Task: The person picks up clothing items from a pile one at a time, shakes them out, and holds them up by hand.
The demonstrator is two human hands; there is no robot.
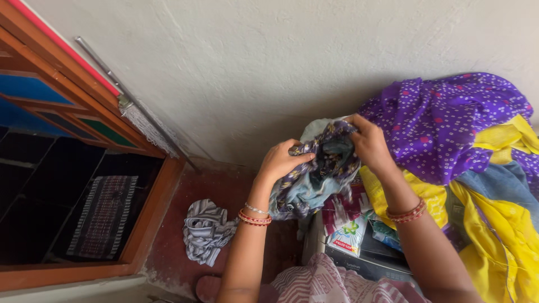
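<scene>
A grey-blue patterned cloth (317, 177) hangs bunched between both hands in front of a pale wall. My left hand (279, 160) grips its left side; red and silver bangles sit on that wrist. My right hand (370, 145) pinches the cloth's upper right edge, with red bangles on its wrist too. Just right of my right hand lies a heap of clothes: a purple dotted fabric (449, 120) on top, yellow cloth (494, 224) and a blue piece (499, 182) below.
A detergent packet (347, 235) rests on a dark appliance top (370, 261) under the cloth. A striped grey garment (206, 230) lies crumpled on the red floor (174, 252). At left, a wooden door frame (151, 213) opens to a dark room with a woven mat (104, 216).
</scene>
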